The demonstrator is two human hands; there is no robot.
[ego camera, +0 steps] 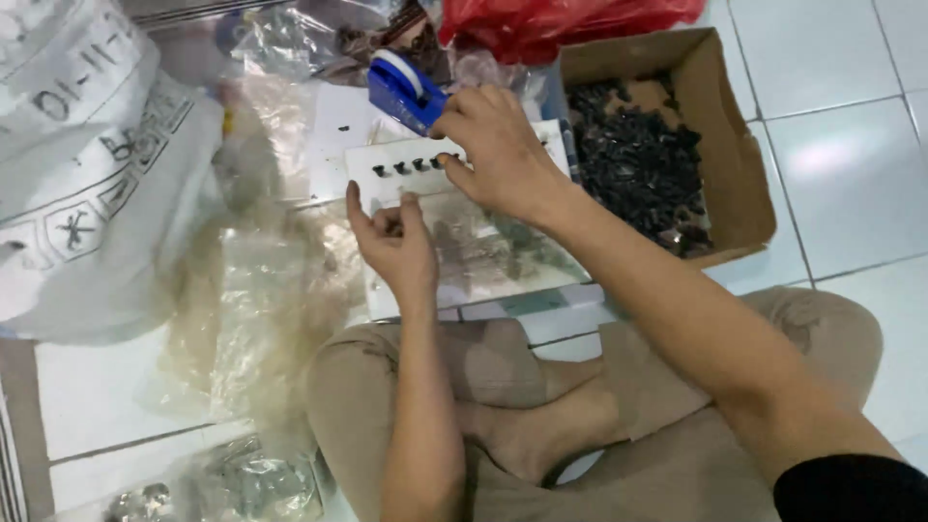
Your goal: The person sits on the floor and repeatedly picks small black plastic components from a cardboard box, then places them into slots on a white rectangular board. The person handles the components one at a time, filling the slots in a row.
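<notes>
Small black clips (414,166) are being lined up on the white card (387,174): 1 pinched by the right hand (498,155) above it, left hand (394,242) half-curled just below; careful spacing is probably needed.

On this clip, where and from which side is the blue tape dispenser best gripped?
Probably across the blue body of the tape dispenser, fingers on its two flat sides, coming from above and from its left. Its white roll sits at the top far end, and the right hand crowds its near right corner over the white card, so that side is blocked. The left hand is lower, by the clear bags.
</notes>
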